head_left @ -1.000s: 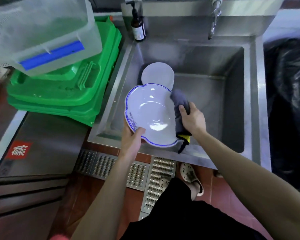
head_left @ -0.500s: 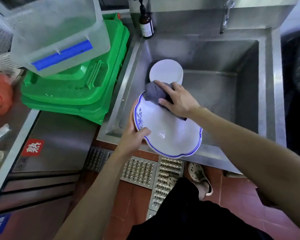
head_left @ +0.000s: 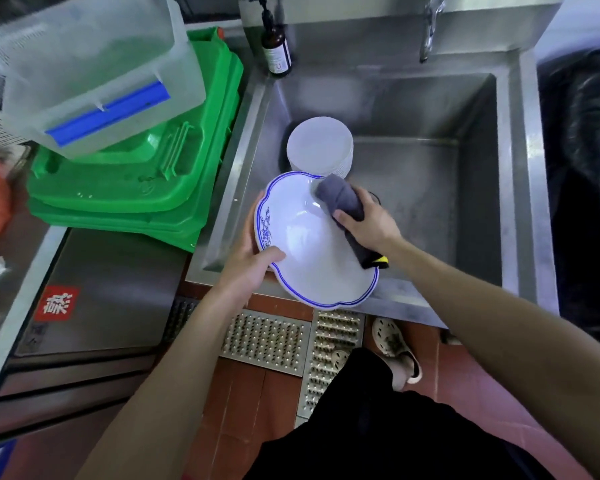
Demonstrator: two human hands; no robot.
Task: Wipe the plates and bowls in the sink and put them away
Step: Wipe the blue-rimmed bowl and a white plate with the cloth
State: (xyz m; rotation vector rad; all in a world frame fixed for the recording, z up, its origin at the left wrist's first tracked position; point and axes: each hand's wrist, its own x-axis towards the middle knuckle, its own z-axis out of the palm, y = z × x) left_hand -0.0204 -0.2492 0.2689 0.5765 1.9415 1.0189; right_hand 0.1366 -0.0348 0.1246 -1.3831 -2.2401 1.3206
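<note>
Red floor tiles point(head_left: 246, 410) carry perforated metal drain grates point(head_left: 267, 341) along the counter front. A stainless cabinet point(head_left: 111, 292) with a red label point(head_left: 58, 303) supports stacked green crates point(head_left: 146, 181) and a translucent bin point(head_left: 94, 64).

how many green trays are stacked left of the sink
3, as far as their edges show: nested in one stack of green trays under the clear plastic bin; more may be hidden.

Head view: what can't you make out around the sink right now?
- Stack of white plates: the count; the near edge sits behind the blue-rimmed bowl.
- Bowl's underside: faces away.
- Right hand: its fingertips are wrapped under the grey cloth.
- Brown pump bottle: label too small to read.
- Faucet: top cut off by the frame edge.
</note>
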